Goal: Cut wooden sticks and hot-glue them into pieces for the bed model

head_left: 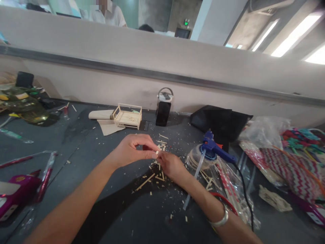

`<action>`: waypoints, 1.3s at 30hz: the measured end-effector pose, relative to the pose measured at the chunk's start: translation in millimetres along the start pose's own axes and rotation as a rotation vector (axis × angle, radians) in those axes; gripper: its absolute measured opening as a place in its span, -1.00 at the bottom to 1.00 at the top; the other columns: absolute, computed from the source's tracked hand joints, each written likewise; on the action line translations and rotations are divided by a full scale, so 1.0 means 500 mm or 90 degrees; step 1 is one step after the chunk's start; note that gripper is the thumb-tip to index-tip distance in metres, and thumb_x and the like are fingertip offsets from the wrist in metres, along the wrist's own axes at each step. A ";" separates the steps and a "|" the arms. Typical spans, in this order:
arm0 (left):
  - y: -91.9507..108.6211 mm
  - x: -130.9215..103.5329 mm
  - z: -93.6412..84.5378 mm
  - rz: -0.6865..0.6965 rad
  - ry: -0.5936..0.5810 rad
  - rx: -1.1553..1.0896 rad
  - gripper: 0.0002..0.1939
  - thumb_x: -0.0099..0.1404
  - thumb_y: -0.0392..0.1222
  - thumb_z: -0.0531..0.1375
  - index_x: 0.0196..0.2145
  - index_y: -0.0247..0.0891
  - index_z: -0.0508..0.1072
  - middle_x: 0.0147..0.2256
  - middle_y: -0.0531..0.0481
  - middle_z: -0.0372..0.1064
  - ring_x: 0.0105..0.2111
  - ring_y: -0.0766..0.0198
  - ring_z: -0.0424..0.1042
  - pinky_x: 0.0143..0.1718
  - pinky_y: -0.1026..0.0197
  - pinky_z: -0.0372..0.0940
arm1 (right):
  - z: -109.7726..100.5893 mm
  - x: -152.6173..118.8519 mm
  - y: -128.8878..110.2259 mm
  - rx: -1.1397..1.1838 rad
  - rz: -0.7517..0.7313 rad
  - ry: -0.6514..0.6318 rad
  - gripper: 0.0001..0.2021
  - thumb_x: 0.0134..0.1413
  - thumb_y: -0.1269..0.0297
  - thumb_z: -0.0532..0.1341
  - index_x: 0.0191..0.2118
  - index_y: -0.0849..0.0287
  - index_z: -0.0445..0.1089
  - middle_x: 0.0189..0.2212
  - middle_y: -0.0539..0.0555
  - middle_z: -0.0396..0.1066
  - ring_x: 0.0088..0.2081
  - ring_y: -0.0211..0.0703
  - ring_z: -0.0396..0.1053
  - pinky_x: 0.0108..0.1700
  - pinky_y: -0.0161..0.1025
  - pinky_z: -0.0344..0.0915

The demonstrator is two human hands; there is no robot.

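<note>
My left hand [138, 149] pinches thumb and finger together on a tiny pale piece [157, 152], too small to name. Meeting it at the fingertips, my right hand [172, 166] is closed, and what its fingers grip is hidden. Under and around both hands lie cut wooden sticks [146, 182] and many small chips. Beyond them stands a small wooden stick frame [127, 116], like a miniature bed, with bits on its flat top. To the right, a blue glue gun [215, 148] with a long clear glue stick [199, 169] rests on a round clear container [194, 157].
A black phone [163, 113] leans upright near the partition [127, 81]. A black pouch [218, 122], plastic-wrapped sticks [228, 183] and a zigzag-patterned cloth [291, 169] crowd the right. At left are a purple device [20, 193] and a clear bag [30, 105]. A person [108, 13] is behind the partition.
</note>
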State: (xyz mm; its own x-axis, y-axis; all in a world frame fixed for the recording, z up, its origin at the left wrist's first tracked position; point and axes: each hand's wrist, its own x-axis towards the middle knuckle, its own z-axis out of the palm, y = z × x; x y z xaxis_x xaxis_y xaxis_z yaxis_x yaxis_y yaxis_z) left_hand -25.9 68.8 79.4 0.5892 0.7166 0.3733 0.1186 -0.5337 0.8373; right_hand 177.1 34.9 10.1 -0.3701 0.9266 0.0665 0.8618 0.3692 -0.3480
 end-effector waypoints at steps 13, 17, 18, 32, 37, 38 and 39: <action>-0.002 0.001 0.004 -0.026 -0.001 -0.013 -0.90 0.15 -0.18 0.33 -0.33 -0.20 0.60 -0.39 0.00 0.47 -0.41 0.33 0.41 -0.38 0.28 0.28 | 0.040 0.002 0.001 0.007 0.025 -0.029 -0.84 0.27 0.35 0.13 -0.15 0.18 0.45 -0.17 0.14 0.46 -0.15 -0.10 0.43 -0.15 -0.19 0.37; 0.000 0.000 0.004 -0.025 0.000 -0.022 -0.90 0.15 -0.20 0.34 -0.33 -0.19 0.60 -0.40 0.02 0.46 -0.41 0.34 0.41 -0.38 0.29 0.29 | 0.053 0.010 0.001 0.034 0.033 -0.017 -0.78 0.25 0.27 0.18 -0.04 0.23 0.38 -0.09 0.14 0.42 -0.16 -0.10 0.43 -0.14 -0.07 0.41; 0.001 0.000 0.004 -0.026 -0.001 -0.022 -0.91 0.15 -0.20 0.34 -0.33 -0.19 0.60 -0.40 0.02 0.46 -0.41 0.34 0.41 -0.38 0.29 0.29 | 0.043 0.009 -0.003 0.050 0.030 -0.003 -0.84 0.23 0.34 0.18 -0.11 0.25 0.41 -0.16 0.13 0.45 -0.21 -0.11 0.44 -0.17 -0.11 0.41; 0.014 -0.001 0.010 -0.003 -0.003 -0.003 -0.91 0.14 -0.22 0.35 -0.34 -0.21 0.60 -0.43 0.02 0.45 -0.43 0.35 0.41 -0.40 0.31 0.28 | -0.152 -0.059 -0.068 0.317 -0.016 0.300 -0.89 0.08 0.46 0.18 -0.34 0.12 0.42 -0.46 -0.07 0.42 -0.48 -0.31 0.32 -0.42 -0.37 0.26; 0.013 0.002 0.006 -0.015 0.010 0.025 -0.90 0.15 -0.19 0.34 -0.33 -0.20 0.60 -0.42 0.02 0.47 -0.42 0.35 0.41 -0.39 0.30 0.29 | -0.114 -0.044 -0.054 0.140 -0.011 0.084 -0.81 0.11 0.54 0.15 -0.28 0.15 0.45 -0.31 0.03 0.47 -0.26 -0.23 0.42 -0.22 -0.33 0.30; 0.012 0.002 0.005 -0.018 0.014 0.030 -0.90 0.15 -0.19 0.34 -0.33 -0.20 0.60 -0.42 0.03 0.47 -0.42 0.35 0.41 -0.39 0.30 0.29 | -0.101 -0.043 -0.052 0.103 -0.013 0.038 -0.81 0.12 0.54 0.15 -0.28 0.15 0.46 -0.31 0.04 0.48 -0.24 -0.21 0.42 -0.19 -0.32 0.30; 0.012 0.002 0.004 -0.021 0.017 0.033 -0.90 0.15 -0.19 0.34 -0.33 -0.20 0.60 -0.41 0.03 0.47 -0.42 0.36 0.41 -0.39 0.30 0.29 | -0.086 -0.044 -0.051 0.078 -0.019 0.005 -0.82 0.13 0.52 0.15 -0.29 0.15 0.47 -0.32 0.04 0.48 -0.23 -0.20 0.43 -0.18 -0.33 0.29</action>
State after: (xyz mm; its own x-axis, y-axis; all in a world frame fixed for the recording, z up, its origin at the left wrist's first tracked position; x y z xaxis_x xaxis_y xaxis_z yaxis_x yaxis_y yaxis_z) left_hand -23.0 65.2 83.9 0.5624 0.7456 0.3574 0.1786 -0.5316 0.8280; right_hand 178.3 8.4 58.0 -0.3917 0.9162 0.0849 0.8018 0.3851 -0.4570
